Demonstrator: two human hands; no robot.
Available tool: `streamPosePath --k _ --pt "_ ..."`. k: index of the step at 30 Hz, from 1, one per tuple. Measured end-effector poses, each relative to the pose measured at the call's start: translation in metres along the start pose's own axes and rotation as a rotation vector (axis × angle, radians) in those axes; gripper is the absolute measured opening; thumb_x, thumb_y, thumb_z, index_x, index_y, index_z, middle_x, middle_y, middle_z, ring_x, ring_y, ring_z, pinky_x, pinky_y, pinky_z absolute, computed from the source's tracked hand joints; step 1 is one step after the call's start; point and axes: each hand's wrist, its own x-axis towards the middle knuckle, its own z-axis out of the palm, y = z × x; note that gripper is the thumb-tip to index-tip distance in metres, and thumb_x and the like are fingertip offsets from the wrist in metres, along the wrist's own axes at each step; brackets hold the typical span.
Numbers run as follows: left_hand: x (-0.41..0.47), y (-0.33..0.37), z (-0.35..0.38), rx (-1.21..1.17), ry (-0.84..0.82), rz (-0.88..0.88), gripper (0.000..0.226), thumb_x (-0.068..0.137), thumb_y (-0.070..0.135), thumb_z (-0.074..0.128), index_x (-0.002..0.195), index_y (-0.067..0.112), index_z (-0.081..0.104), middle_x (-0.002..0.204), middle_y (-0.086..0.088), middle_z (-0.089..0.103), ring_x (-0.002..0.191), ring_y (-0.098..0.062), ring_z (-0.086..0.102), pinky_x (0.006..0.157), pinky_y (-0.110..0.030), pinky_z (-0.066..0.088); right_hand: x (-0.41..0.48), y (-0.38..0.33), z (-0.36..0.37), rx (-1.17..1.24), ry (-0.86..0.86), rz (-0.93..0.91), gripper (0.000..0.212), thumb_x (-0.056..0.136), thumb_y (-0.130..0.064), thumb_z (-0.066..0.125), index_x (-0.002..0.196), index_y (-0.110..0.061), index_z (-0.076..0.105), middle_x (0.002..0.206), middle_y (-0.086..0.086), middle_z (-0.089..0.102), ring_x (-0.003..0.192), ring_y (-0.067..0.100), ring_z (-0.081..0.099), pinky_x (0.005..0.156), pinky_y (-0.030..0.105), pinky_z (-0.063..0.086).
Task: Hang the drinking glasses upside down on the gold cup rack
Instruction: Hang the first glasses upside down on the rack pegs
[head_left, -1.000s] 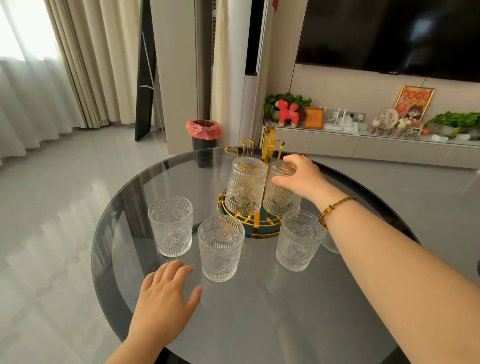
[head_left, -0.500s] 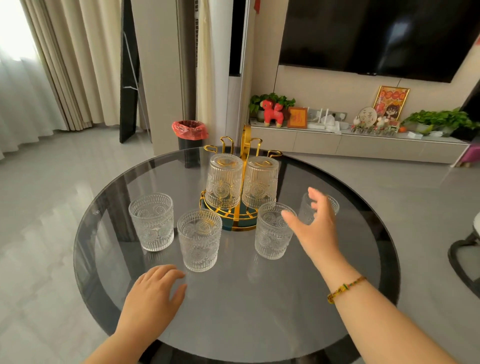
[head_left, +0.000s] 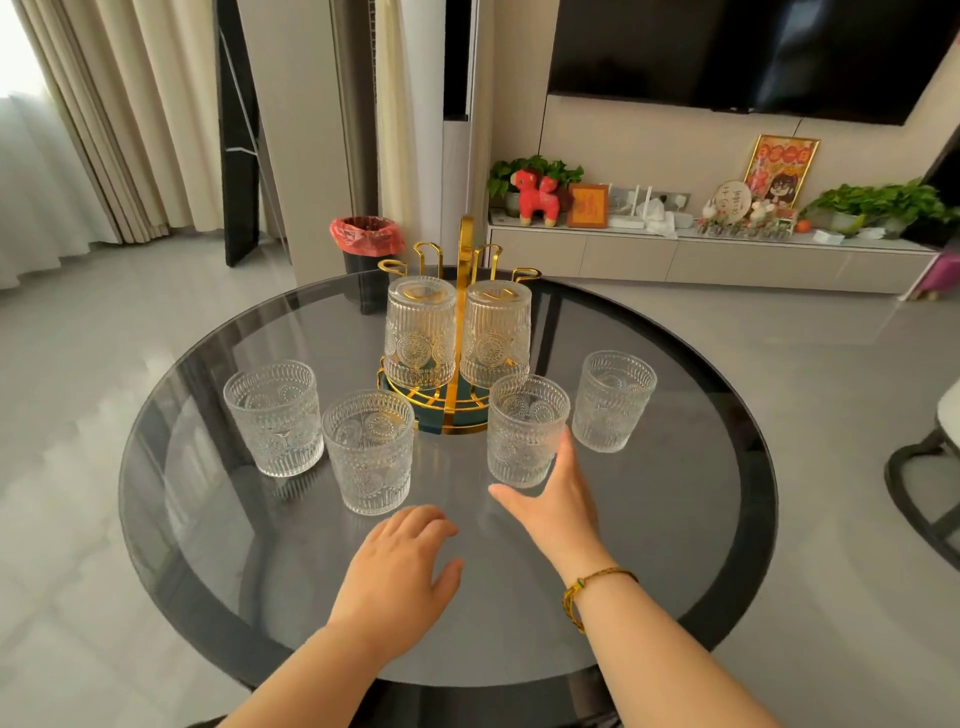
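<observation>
- Now the right hand cups the near side of an upright glass, fingers spread around it and not yet closed, likely to lift it next.
- The left hand rests flat on the surface, fingers loosely together and holding nothing, probably as a brace.
- Two glasses hang inverted on the rack, so their rims drain down; four stand upright around it.
- Half a second ago the right hand hovered further right, apart from any glass.
</observation>
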Motion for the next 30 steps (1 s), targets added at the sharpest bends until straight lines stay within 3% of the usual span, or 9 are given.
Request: streamPosePath --k 7,11,15,21,24,26,28,30 --pt "0.003 -0.004 0.008 0.073 0.029 -0.014 0.039 0.048 0.033 0.087 0.081 0.023 0.068 0.086 0.006 0.073 0.081 -0.009 0.070 0.062 -0.027 0.058 0.018 -0.005 0.008 -0.047 0.093 0.089 0.105 0.059 -0.049 0.072 0.139 -0.025 0.009 0.133 0.009 0.048 0.120 0.031 0.045 0.093 0.039 0.043" --pt "0.004 -0.005 0.009 0.115 0.034 0.003 0.040 0.048 0.037 0.086 0.082 0.025 0.068 0.088 0.008 0.073 0.083 -0.008 0.069 0.062 -0.027 0.058 0.023 -0.005 0.010 -0.018 0.122 0.086 0.084 0.059 -0.047 0.073 0.126 -0.022 0.028 0.125 0.007 0.054 0.113 0.030 0.049 0.083 0.033 0.043" --pt "0.004 -0.004 0.008 0.109 0.020 -0.006 0.041 0.049 0.035 0.086 0.083 0.025 0.068 0.089 0.007 0.073 0.083 -0.010 0.070 0.062 -0.029 0.058 0.021 -0.004 0.009 0.012 0.114 0.088 0.075 0.059 -0.045 0.073 0.118 -0.021 0.033 0.120 0.006 0.055 0.109 0.028 0.051 0.075 0.031 0.042" --pt "0.000 -0.001 0.003 0.070 0.016 0.008 0.041 0.044 0.035 0.088 0.079 0.026 0.069 0.085 0.009 0.074 0.080 -0.008 0.070 0.057 -0.025 0.057 0.005 -0.003 -0.007 0.201 0.036 0.043 0.073 0.061 -0.034 0.075 0.119 -0.026 0.031 0.106 -0.014 0.041 0.098 0.010 0.044 0.077 0.021 0.035" --pt "-0.005 0.003 -0.003 -0.031 0.024 0.040 0.039 0.044 0.032 0.089 0.077 0.027 0.068 0.081 0.014 0.073 0.073 -0.002 0.069 0.057 -0.016 0.053 -0.005 -0.001 -0.020 0.325 0.004 0.033 0.066 0.060 -0.025 0.076 0.108 -0.033 0.031 0.096 -0.024 0.041 0.085 -0.005 0.046 0.067 0.006 0.034" --pt "-0.006 0.008 -0.013 -0.097 0.057 0.059 0.027 0.055 0.029 0.084 0.076 0.028 0.067 0.078 0.017 0.071 0.070 -0.001 0.068 0.063 -0.012 0.047 -0.006 -0.004 -0.033 0.359 0.001 0.013 0.065 0.058 -0.027 0.076 0.106 -0.033 0.033 0.096 -0.027 0.041 0.087 -0.009 0.045 0.062 0.006 0.035" --pt "0.000 0.012 -0.028 -0.154 0.117 0.072 0.011 0.065 0.025 0.067 0.076 0.025 0.067 0.075 0.014 0.071 0.069 -0.002 0.065 0.068 -0.014 0.043 -0.002 -0.011 -0.048 0.376 0.007 -0.009 0.065 0.059 -0.027 0.075 0.111 -0.030 0.036 0.100 -0.021 0.046 0.092 -0.001 0.048 0.068 0.009 0.034" --pt "0.014 0.015 -0.047 -0.218 0.174 0.076 0.017 0.075 0.026 0.052 0.077 0.019 0.068 0.075 0.007 0.072 0.073 -0.003 0.058 0.069 -0.017 0.042 0.006 -0.022 -0.065 0.392 0.030 -0.037 0.060 0.064 -0.022 0.073 0.113 -0.026 0.040 0.100 -0.016 0.050 0.093 0.003 0.051 0.068 0.012 0.036"
